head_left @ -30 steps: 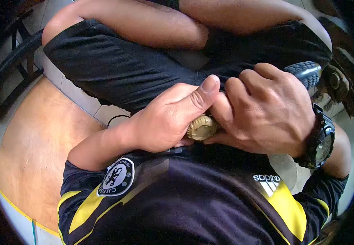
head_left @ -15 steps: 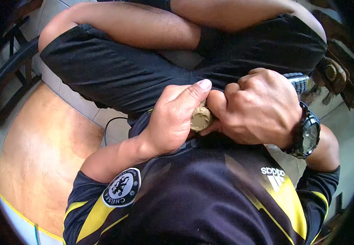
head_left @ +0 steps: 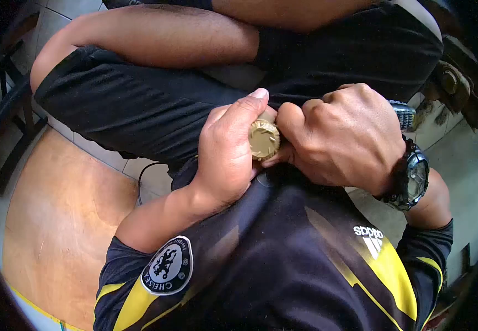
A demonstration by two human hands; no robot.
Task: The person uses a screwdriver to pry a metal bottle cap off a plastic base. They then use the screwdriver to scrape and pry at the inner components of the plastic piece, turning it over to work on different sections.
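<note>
My left hand is closed around a tan cylindrical piece, thumb lying along its side. Its round flat end faces up at me, and small notches run around the rim. Pressed close beside it, my right hand is curled into a fist, with fingers and thumb touching the piece's right side. A tool with a black ribbed handle sticks out behind the right fist; the working end is hidden by my fingers. A black watch is on my right wrist.
My crossed legs in black shorts lie beyond my hands. A tan wooden board is on the left, near a dark frame. A thin black cable curves beside my left forearm. Dark carved wood stands at the right.
The tan piece has shifted slightly left and up in view, and more of its notched end shows. Both hands moved with it, still closed.
</note>
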